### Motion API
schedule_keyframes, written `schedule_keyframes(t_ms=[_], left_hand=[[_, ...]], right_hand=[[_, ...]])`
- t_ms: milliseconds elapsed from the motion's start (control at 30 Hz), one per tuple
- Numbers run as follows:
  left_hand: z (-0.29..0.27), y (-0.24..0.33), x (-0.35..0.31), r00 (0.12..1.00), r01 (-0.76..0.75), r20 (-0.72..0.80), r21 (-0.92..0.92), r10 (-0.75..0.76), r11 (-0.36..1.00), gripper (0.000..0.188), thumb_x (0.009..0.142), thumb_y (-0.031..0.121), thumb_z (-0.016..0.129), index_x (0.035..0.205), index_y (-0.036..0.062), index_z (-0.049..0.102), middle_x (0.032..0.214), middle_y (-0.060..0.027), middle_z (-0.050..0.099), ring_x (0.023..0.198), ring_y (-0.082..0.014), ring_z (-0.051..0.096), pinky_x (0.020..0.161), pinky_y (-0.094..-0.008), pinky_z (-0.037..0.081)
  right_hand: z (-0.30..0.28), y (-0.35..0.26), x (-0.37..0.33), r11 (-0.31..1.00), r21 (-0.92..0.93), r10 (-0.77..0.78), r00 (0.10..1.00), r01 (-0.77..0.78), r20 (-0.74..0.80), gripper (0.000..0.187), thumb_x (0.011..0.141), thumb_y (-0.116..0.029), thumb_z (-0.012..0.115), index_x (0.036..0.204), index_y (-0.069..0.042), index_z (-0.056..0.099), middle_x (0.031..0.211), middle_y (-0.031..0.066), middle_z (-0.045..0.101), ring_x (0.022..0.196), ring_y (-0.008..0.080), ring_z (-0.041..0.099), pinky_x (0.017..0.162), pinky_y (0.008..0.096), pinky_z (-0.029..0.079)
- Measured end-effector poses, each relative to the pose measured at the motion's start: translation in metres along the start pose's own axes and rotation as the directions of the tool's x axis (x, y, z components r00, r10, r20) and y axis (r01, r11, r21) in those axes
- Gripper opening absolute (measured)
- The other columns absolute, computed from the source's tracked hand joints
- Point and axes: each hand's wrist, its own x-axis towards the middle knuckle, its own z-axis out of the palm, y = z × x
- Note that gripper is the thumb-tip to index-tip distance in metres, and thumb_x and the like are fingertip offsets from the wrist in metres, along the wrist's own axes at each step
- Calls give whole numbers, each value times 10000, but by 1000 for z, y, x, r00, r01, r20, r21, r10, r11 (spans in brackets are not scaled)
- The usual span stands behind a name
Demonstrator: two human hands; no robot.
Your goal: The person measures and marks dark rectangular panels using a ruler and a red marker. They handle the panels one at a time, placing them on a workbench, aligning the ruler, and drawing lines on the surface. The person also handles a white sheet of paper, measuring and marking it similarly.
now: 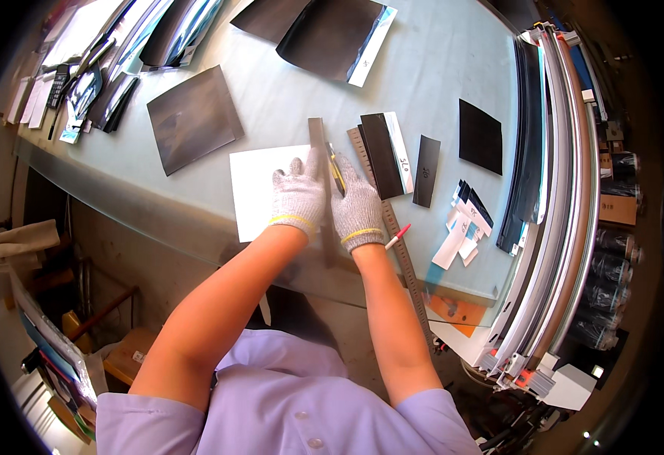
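Note:
My gloved left hand (pixel 299 196) lies flat with its fingers apart, on a white sheet (pixel 247 193) and against a grey metal straightedge (pixel 315 130). The straightedge runs lengthwise between my two hands, along the sheet's right side. My gloved right hand (pixel 356 208) is closed around a yellow utility knife (pixel 336 168), whose front end points away from me beside the straightedge. The blade's tip is too small to make out. Just right of this hand lie a long steel ruler (pixel 406 269) and a red-and-white pen (pixel 398 236).
Dark sheets (pixel 194 120) and film samples (pixel 332 38) lie across the glass-topped table (pixel 423 76). Dark strips (pixel 381 155), a single strip (pixel 426 171), a black square (pixel 481 136) and white-and-dark scraps (pixel 465 224) are on the right. Long rolls (pixel 567 189) line the right edge.

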Motion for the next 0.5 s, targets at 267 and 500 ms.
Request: schedule_keyframes(t_ms=[267, 500], left_hand=[[-17, 4, -1, 996, -12, 89, 7, 12, 1000, 853, 794, 220, 814, 1527, 28, 423, 1662, -119, 293, 1405, -355, 468, 1013, -556, 445], [-17, 2, 0, 994, -2, 113, 36, -2, 999, 1023, 724, 300, 895, 1560, 29, 374, 1675, -109, 268, 1422, -355, 449, 1028, -542, 451]], right_hand=[[2, 14, -55, 999, -40, 19, 999, -17, 37, 623, 880, -67, 635, 1484, -161, 516, 1123, 268, 672, 996, 467, 661, 874, 509, 548], [-5, 26, -126, 993, -92, 81, 991, -71, 110, 714, 862, -63, 648, 1530, -219, 453, 1105, 257, 643, 933, 470, 663, 826, 540, 551]])
